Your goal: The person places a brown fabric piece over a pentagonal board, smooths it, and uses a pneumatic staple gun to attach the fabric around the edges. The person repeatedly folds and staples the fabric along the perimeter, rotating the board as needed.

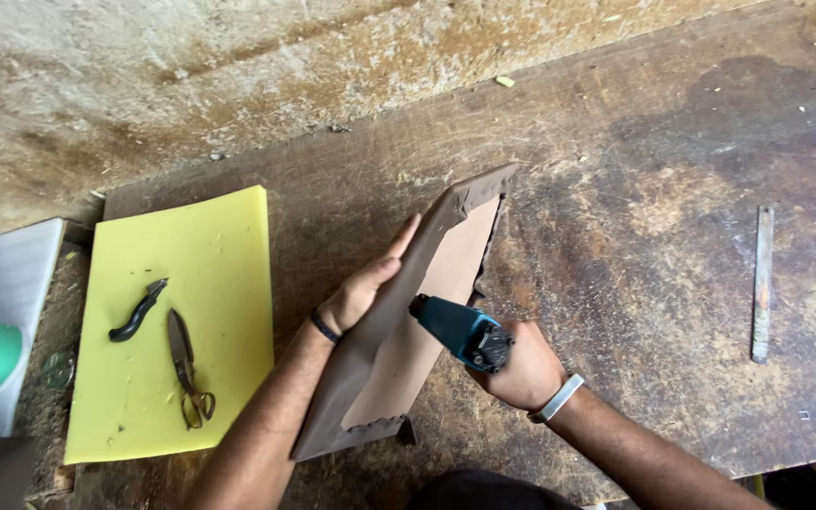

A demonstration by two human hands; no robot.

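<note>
My left hand (363, 291) lies flat, fingers extended, against the upright brown-covered panel (399, 331). My right hand (519, 370) grips the teal staple gun (458, 331), pressed to the panel's inner face.

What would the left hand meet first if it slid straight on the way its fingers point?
The left hand lies flat on the brown covered panel; going on, it would probably follow the panel's edge to its folded top corner.

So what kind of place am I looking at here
Probably an upholstery or furniture workshop. A worn wooden workbench holds a yellow foam sheet with scissors, and the right hand aims a teal staple gun at a brown fabric-wrapped panel.
</note>
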